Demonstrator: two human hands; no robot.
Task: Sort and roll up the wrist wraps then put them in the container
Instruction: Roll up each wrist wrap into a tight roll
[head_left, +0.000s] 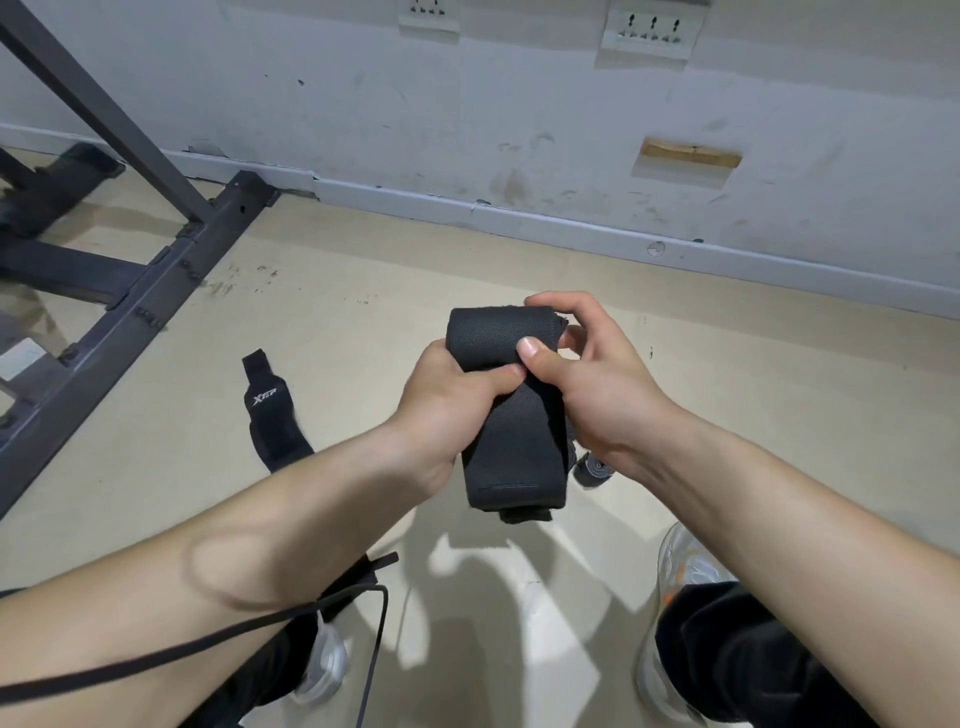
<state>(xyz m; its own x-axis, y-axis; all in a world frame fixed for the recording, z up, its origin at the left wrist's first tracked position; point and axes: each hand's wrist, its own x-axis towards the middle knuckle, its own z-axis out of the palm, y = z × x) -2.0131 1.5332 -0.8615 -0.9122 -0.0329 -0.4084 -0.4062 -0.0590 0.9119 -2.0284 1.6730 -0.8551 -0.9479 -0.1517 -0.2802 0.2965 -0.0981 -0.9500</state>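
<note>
**Black wrist wrap** (511, 431): partly rolled at its upper end, with the loose tail hanging below. It was held above the floor (363, 291), between both hands.

**Left hand** (441, 400): gripped the wrap's left edge, fingers curled round it and thumb laid across its front.

**Right hand** (597, 389): gripped the wrap's right edge, thumb pressed on the roll and fingers hooked over its top.

**Second wrap** (270, 415): lay on the floor left of the held wrap, apart from both hands.

**Metal frame** (156, 291): stood farther left of the held wrap.
</note>
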